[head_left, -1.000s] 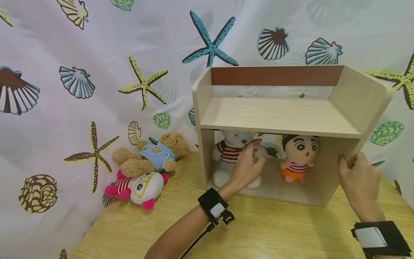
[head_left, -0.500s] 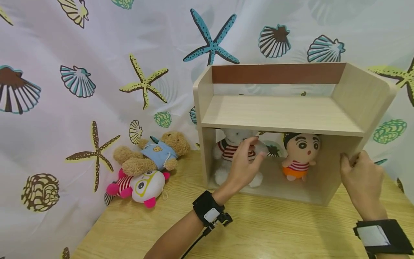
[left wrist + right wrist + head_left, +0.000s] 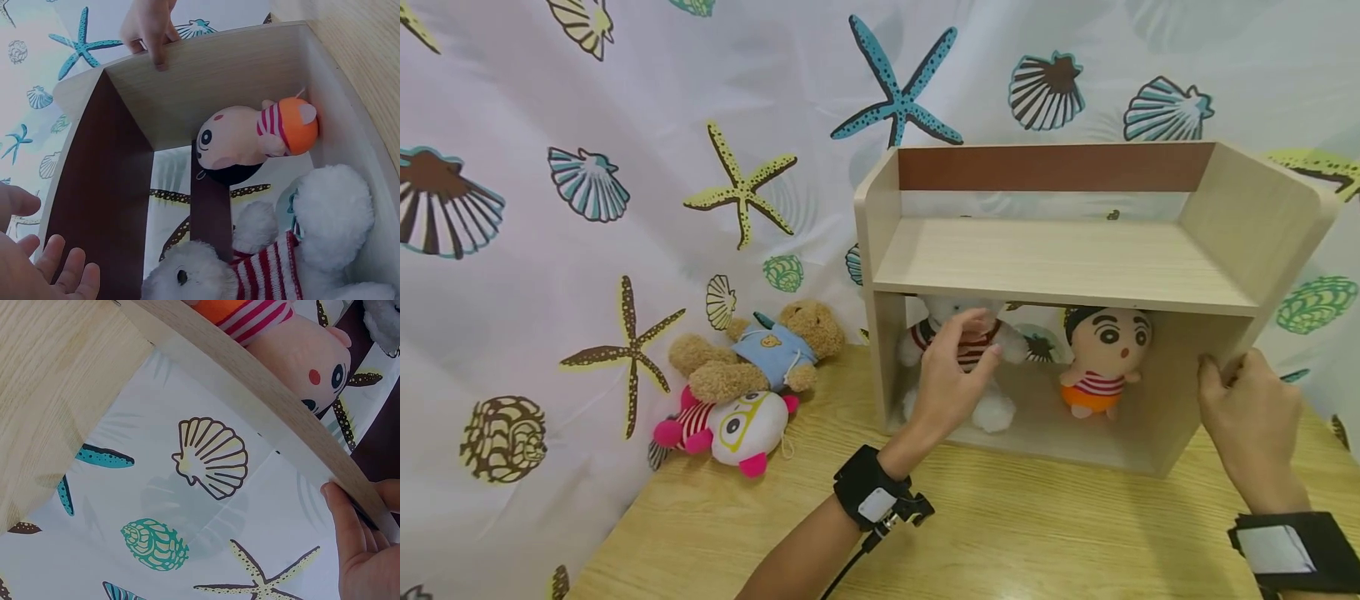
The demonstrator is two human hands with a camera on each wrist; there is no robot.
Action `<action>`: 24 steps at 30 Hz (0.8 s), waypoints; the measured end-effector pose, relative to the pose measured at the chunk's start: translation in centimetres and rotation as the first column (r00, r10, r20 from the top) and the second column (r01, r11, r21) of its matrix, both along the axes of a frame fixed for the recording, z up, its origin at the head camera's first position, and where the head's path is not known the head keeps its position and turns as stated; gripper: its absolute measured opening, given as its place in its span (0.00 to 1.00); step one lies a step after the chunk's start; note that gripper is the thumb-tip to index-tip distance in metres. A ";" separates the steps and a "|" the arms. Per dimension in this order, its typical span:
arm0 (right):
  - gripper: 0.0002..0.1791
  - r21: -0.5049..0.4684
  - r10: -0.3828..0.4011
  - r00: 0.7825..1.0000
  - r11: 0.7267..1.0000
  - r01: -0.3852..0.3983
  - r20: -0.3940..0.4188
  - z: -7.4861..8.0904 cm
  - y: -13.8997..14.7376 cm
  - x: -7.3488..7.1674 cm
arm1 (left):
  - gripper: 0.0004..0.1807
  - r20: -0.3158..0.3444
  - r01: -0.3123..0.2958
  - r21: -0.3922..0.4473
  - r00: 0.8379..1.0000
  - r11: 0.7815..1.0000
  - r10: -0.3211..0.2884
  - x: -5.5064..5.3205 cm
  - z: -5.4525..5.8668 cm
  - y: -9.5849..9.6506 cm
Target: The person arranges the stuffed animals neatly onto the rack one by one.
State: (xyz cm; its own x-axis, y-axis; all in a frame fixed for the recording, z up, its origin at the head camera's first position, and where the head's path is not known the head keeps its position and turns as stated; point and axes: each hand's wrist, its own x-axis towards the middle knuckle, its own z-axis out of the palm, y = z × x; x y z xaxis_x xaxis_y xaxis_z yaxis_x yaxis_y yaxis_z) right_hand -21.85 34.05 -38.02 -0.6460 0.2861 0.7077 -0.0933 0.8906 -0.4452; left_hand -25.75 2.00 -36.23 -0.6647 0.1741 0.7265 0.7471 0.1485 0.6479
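A wooden shelf (image 3: 1063, 258) stands on the table with two plush toys in its lower compartment. My right hand (image 3: 1251, 429) grips the front edge of its right side panel; in the right wrist view the fingers (image 3: 350, 525) lie along the panel's outer face. My left hand (image 3: 951, 371) is in front of the white teddy bear (image 3: 996, 408), which wears a red striped shirt. Its fingers are relaxed and bent, holding nothing, and in the left wrist view they are apart from the bear. Right of the bear sits a doll (image 3: 1096, 362) with black hair and orange shorts.
Left of the shelf, a brown teddy bear (image 3: 775, 354) in a blue shirt lies on a pink and white plush toy (image 3: 752, 429). A patterned curtain (image 3: 647, 125) hangs behind the wooden table (image 3: 1015, 525).
My left hand has drawn back slightly to the left from the white bear. The right hand keeps its grip on the side panel. The head view has shifted a little.
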 end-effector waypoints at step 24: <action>0.16 0.035 -0.014 1.000 0.999 0.014 -0.018 0.0 0.0 -0.2 | 0.16 -0.061 -0.147 0.187 0.985 0.971 0.161 -0.9 0.9 -4.2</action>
State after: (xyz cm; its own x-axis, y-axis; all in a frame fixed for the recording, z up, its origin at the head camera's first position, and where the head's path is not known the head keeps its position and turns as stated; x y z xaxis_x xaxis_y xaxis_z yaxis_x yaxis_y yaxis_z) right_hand -22.09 34.02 -38.04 -0.6296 0.2695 0.7287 -0.0882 0.9070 -0.4117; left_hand -26.63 -2.15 -35.36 -0.6152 -0.0651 0.7857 0.7721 0.1513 0.6172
